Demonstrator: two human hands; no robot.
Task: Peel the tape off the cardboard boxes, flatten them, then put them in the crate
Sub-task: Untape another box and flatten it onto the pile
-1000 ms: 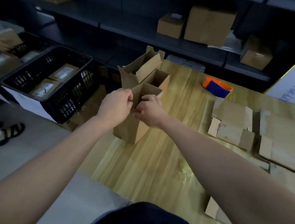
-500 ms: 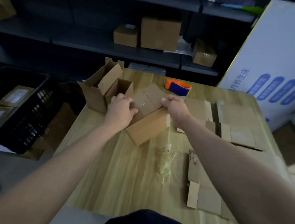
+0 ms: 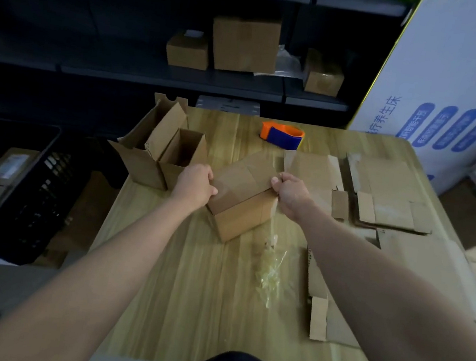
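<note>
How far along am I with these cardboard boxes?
Done: flattened boxes lie on the table, a peeled tape wad nearby. In hand: left hand and right hand grip a closed box, clear tape trailing from its right edge. Left: two open boxes stand unflattened, and the flats aren't in the black crate yet.

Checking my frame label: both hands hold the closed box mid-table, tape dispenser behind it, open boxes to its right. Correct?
No: head view shows the open boxes left of the closed box, beside the left hand. The rest holds.
</note>
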